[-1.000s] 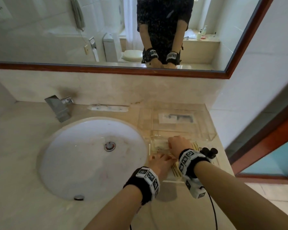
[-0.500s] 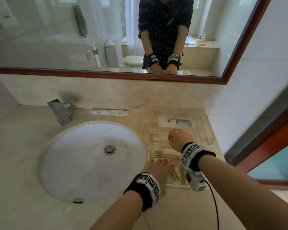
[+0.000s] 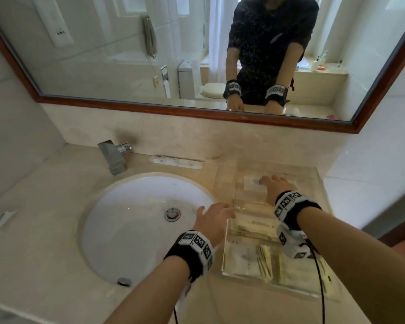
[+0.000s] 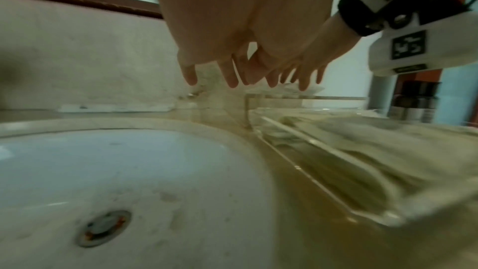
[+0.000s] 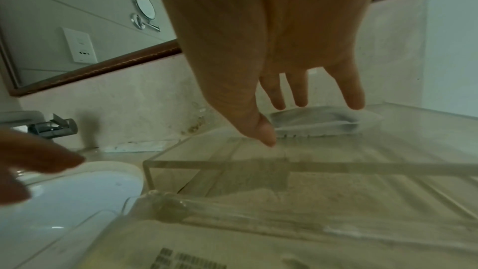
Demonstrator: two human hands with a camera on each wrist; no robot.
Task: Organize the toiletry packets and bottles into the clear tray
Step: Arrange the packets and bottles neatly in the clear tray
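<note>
- The clear acrylic compartment tray (image 3: 229, 260) is parked on the beige marble desk (image 3: 56, 206), just right of the round white sink basin (image 3: 136, 225).
- Its near sections are already stuffed with flat cream-coloured toiletry packets (image 3: 257, 258); more of them can be seen lying in the middle section.
- One flat white sachet with dark print (image 5: 323, 122) is lying alone in the far section, close to the back wall.
- The right hand (image 3: 275, 185) is stretched out over that sachet, fingers (image 5: 354, 97) straight and spread, nothing held. Whether the tips are actually touching it can't be told from here.
- The left hand (image 3: 214, 217) is hovering by the tray's left edge, fingers (image 4: 190, 75) relaxed and fanned, nothing pinched.
- A dark capped bottle (image 4: 416, 99) is glimpsed past the tray in the left wrist view, pretty blurry though.
- Handling guess: the sachet looks light, floppy and a bit slick, so it's probably best pinched at a sealed edge or corner rather than pressed flat. The acrylic is stiff and likely slidey on marble, so a steadying hand on the rim wouldn't hurt.
</note>
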